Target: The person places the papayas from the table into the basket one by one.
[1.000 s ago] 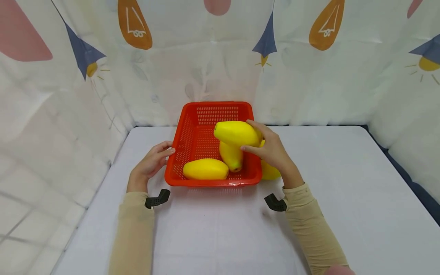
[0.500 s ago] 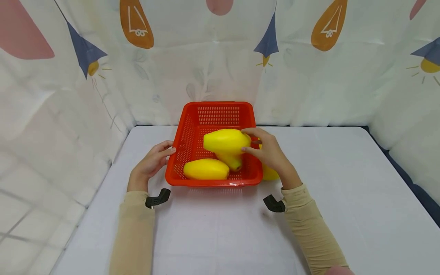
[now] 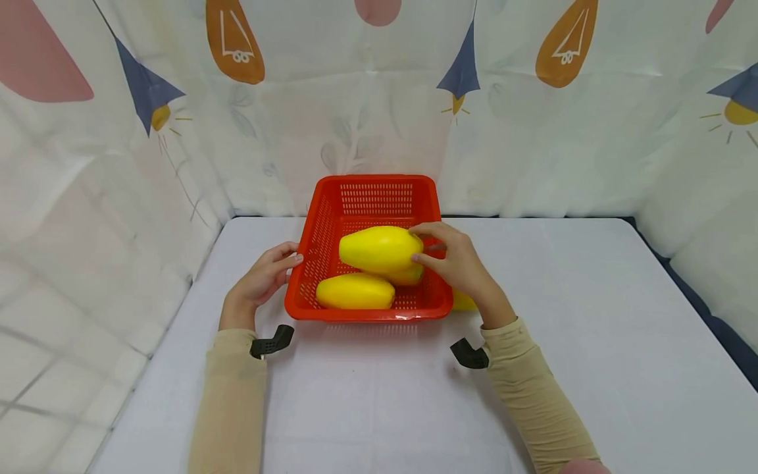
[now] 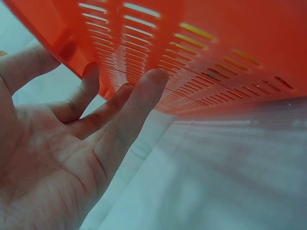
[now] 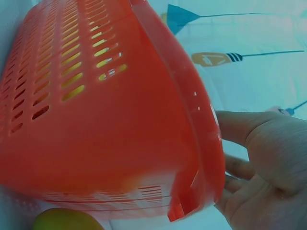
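A red plastic basket stands on the table with yellow papayas inside. My right hand reaches over its right rim and holds the right end of one papaya between thumb and fingers. That papaya lies across another papaya, which is mostly covered. In front of them rests a third papaya along the near wall. My left hand has its fingertips at the basket's left rim, and in the left wrist view its relaxed fingers lie against the outer wall.
Beyond the basket's right wall, one more papaya lies on the white-covered table, partly hidden by the basket and right arm. A patterned curtain hangs close behind the basket and along both sides.
My right hand has moved left and slightly down with its papaya, which is now lower over the papaya beneath and hides more of it. The left hand and basket stay put.
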`<state>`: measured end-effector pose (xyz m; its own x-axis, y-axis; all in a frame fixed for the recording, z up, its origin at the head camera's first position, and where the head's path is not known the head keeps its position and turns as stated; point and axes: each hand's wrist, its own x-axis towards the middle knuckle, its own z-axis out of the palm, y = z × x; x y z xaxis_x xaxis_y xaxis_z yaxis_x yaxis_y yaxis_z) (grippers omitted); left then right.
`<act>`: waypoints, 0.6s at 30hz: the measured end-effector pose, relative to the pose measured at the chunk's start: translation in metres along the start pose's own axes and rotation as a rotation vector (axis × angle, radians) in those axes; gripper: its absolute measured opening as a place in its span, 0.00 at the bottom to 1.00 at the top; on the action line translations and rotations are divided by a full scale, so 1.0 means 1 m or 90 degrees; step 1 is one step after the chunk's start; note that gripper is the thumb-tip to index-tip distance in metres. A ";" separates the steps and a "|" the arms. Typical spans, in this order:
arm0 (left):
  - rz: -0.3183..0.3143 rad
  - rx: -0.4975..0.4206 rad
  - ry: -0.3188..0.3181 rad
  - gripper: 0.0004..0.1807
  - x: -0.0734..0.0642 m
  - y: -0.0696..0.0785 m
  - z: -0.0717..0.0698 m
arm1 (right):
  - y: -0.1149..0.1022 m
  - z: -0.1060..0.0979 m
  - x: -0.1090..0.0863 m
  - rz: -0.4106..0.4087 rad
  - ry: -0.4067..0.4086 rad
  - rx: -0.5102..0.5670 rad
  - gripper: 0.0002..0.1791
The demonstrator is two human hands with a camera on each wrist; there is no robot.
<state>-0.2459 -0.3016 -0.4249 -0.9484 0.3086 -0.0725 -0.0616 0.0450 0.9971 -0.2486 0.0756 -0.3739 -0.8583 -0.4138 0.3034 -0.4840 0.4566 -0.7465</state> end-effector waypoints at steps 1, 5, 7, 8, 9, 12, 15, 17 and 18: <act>-0.002 0.001 0.000 0.11 0.000 0.000 0.000 | 0.000 0.000 0.000 -0.003 -0.002 0.001 0.25; -0.013 0.006 0.006 0.12 0.001 0.001 0.000 | -0.003 0.002 -0.001 -0.016 -0.008 -0.005 0.23; -0.014 0.007 0.010 0.13 0.002 0.000 0.000 | -0.005 0.005 -0.001 -0.023 -0.003 -0.014 0.20; -0.015 0.008 0.011 0.13 0.002 0.000 0.000 | -0.006 0.006 -0.001 -0.025 0.000 -0.018 0.17; -0.015 0.009 0.011 0.14 0.002 0.000 0.000 | -0.007 0.007 -0.001 -0.027 0.003 -0.021 0.15; -0.016 0.012 0.011 0.14 0.001 -0.001 0.000 | -0.010 0.010 -0.003 -0.030 -0.002 -0.024 0.10; -0.015 0.014 0.010 0.13 0.001 -0.001 0.000 | -0.012 0.011 -0.004 -0.028 -0.034 -0.014 0.09; -0.012 0.016 0.009 0.13 0.001 -0.001 0.000 | -0.012 0.012 -0.004 -0.022 -0.065 -0.003 0.11; -0.011 0.016 0.008 0.13 0.001 -0.001 0.000 | -0.012 0.012 -0.004 -0.021 -0.077 0.004 0.13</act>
<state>-0.2473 -0.3014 -0.4258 -0.9513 0.2949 -0.0898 -0.0710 0.0739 0.9947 -0.2377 0.0620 -0.3735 -0.8144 -0.5215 0.2545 -0.5108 0.4363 -0.7407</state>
